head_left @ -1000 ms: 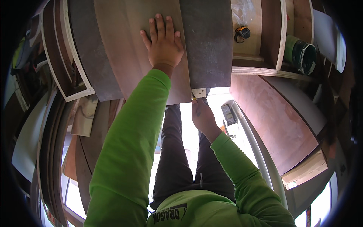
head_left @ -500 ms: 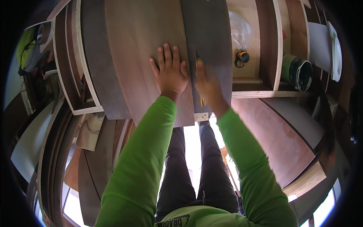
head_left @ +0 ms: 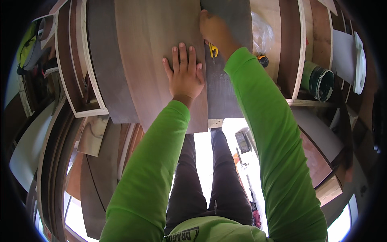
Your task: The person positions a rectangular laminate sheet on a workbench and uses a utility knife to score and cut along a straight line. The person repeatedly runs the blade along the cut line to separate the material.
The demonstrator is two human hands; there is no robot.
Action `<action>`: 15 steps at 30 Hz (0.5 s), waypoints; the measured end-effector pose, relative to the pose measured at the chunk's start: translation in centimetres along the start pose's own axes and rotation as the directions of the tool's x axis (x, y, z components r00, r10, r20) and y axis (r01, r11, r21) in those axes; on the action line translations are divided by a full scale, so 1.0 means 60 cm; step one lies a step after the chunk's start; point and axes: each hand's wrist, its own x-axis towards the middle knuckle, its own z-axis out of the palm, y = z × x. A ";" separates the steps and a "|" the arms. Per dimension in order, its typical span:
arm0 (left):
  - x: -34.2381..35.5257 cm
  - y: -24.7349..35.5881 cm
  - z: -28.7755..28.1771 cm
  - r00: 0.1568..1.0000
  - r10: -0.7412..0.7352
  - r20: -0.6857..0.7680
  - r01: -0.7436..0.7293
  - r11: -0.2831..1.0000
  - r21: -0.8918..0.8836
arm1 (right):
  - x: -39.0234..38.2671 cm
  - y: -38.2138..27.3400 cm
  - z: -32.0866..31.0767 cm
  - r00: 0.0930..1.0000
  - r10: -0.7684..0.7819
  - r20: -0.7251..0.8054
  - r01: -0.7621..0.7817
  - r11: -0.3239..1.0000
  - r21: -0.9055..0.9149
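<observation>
Your left hand (head_left: 184,74) lies flat, fingers spread, on the brown veneer sheet (head_left: 157,48); right hand (head_left: 213,26) grips the yellow knife (head_left: 213,49) farther along its right edge.

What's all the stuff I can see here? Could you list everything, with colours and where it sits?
Light brown wood sheet: one, tan, centre of the bench, under the left hand.
Grey sheet: one, dark grey, just right of the brown sheet.
Yellow-handled tool: one, yellow, on the grey sheet beside the right hand; its kind is unclear.
Round can: one, dark green, on its side at right.
Clear plastic bag: one, see-through, upper right.
Stacked boards: several, brown and white, lower left.
Left hand: one, flat on the brown sheet, fingers spread.
Right hand: one, closed at the sheets' seam, top.
</observation>
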 end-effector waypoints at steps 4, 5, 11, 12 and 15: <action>0.002 -0.004 0.003 1.000 -0.004 0.010 0.004 1.000 0.007 | -0.028 -0.016 -0.017 0.969 0.135 0.204 -0.135 0.991 -0.016; 0.002 -0.005 0.005 1.000 0.000 0.001 0.000 1.000 0.006 | -0.051 -0.018 -0.017 0.973 0.127 0.194 -0.121 0.992 -0.043; 0.003 -0.001 0.010 0.999 -0.033 0.027 0.033 0.999 0.007 | -0.251 0.004 0.040 0.982 0.050 0.180 -0.017 0.984 -0.176; 0.001 -0.006 0.011 0.999 -0.034 0.033 0.033 0.999 0.017 | -0.293 0.002 0.046 0.974 0.111 0.197 -0.087 0.988 -0.125; -0.001 -0.004 0.008 0.999 -0.022 0.046 0.021 0.999 0.037 | -0.447 0.024 0.084 0.946 0.263 0.191 -0.273 0.962 0.024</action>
